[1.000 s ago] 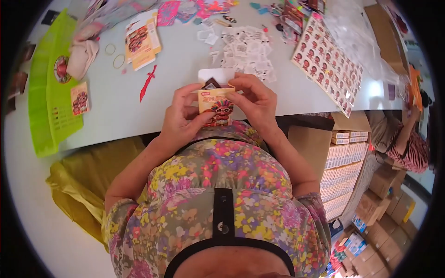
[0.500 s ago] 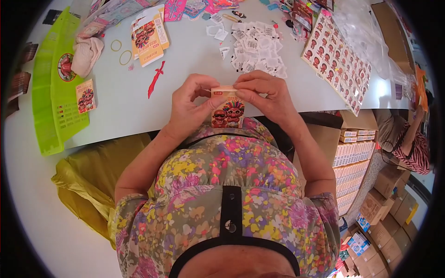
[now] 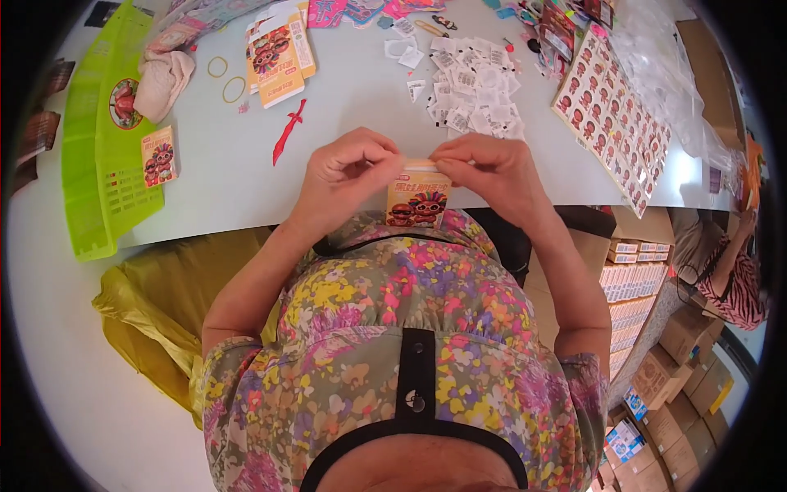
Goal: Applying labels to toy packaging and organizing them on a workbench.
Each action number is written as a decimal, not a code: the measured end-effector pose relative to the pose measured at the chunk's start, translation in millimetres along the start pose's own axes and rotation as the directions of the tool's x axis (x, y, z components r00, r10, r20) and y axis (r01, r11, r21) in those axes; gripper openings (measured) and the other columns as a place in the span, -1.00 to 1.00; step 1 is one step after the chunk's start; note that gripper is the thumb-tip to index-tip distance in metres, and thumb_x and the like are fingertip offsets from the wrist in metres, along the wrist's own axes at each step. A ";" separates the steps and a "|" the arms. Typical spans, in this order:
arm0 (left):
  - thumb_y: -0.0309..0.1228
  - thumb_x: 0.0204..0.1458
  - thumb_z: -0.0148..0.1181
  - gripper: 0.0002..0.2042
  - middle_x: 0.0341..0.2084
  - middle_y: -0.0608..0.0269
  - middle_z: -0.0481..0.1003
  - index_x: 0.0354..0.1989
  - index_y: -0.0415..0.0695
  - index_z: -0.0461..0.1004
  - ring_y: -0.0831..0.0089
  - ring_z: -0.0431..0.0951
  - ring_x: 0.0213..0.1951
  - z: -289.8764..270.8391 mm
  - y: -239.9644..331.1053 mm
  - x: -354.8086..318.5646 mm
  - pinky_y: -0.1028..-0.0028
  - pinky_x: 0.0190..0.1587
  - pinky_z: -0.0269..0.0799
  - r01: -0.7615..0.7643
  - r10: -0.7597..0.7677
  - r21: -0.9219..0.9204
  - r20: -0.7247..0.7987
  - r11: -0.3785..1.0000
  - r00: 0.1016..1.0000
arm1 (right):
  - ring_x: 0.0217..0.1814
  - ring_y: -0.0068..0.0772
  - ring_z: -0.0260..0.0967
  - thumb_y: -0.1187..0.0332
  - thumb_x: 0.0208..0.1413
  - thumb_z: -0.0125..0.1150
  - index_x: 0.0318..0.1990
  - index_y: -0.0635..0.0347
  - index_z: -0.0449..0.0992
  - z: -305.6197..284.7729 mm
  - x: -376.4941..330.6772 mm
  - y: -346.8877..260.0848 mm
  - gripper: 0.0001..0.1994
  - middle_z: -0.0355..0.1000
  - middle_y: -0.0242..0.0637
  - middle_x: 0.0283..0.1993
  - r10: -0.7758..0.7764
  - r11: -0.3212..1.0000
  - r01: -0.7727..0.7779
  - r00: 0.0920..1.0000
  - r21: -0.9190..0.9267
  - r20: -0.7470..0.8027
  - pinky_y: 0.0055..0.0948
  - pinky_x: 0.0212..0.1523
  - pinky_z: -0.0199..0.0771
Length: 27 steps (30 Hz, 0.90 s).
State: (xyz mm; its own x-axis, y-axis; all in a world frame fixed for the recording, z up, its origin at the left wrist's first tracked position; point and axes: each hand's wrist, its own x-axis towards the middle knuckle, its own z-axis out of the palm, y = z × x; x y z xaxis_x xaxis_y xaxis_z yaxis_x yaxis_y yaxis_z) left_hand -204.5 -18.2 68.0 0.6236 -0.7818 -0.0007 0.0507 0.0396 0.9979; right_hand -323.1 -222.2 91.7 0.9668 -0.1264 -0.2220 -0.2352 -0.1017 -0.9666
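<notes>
Small box (image 3: 418,199) sits upright at the table's near edge, right against my chest, printed face toward me. Both hands pinch its top: left hand (image 3: 348,168) at its 10 o'clock, right hand (image 3: 492,168) at its 2 o'clock, fingertips meeting over the top flap. Looks like that grip keeps the box steady while the flap gets worked; can't tell if the flap is tucked in, my fingers cover it.

Outward on the table (image 3: 246,189): red toy sword (image 3: 288,131) at 10 o'clock, flat box blanks (image 3: 279,53) beyond it, another box (image 3: 159,156) lying flat at 9 o'clock beside the green tray (image 3: 98,172). Two rubber bands (image 3: 225,78) near a cloth (image 3: 164,74). Pile of small white packets (image 3: 471,86) at 12–1 o'clock, within reach. Printed sheet (image 3: 611,123) at 2 o'clock.

Stacked cartons (image 3: 635,279) on the floor at 4 o'clock. Another person's sleeve (image 3: 738,283) is cut off at the right rim. The far table edge is too distorted to read.
</notes>
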 end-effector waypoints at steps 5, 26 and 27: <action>-0.66 -0.06 0.33 -0.74 -0.18 0.25 0.46 -0.18 -0.19 0.48 0.54 0.52 -0.19 -1.5 0.5 -22.4 0.51 -0.18 0.48 0.080 -0.077 -0.026 0.095 0.996 0.992 | -0.07 -0.44 0.48 0.55 0.08 0.21 -0.10 0.35 0.56 16.7 -21.7 7.7 -0.79 0.54 -0.17 -0.07 -0.220 0.947 0.192 0.972 -0.258 -0.086 -0.48 -0.04 0.47; -0.42 -0.01 0.27 -0.63 -0.25 0.04 0.53 -0.02 -0.27 0.44 0.22 0.55 -0.27 -269.8 11.0 -87.6 0.29 -0.22 0.45 0.388 0.746 0.914 -0.177 -0.117 0.642 | 0.08 -0.16 0.42 0.58 0.02 0.16 0.01 0.30 0.43 40.0 -10.5 37.7 -0.66 0.29 -0.01 0.24 -0.471 0.752 0.384 0.882 -0.536 -0.028 -0.35 -0.06 0.51; -0.33 0.01 0.17 -0.74 -0.34 -0.07 0.54 -0.20 -0.24 0.52 -0.01 0.52 -0.25 -255.7 16.2 -74.1 0.04 -0.11 0.37 0.364 0.708 0.928 -0.209 -0.073 0.674 | 0.10 -0.07 0.40 0.57 0.01 0.17 0.00 0.29 0.44 37.8 -6.1 47.9 -0.66 0.29 0.02 0.23 -0.533 0.724 0.440 0.846 -0.531 -0.027 -0.31 -0.01 0.49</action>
State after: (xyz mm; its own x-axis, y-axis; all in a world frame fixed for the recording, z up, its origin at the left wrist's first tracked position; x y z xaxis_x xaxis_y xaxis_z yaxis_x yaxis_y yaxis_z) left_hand -50.4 199.4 67.8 0.6193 -0.3691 0.6930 -0.5009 -0.8654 -0.0133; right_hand -336.4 -189.0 41.9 0.9403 -0.0793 0.3311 0.2019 -0.6533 -0.7297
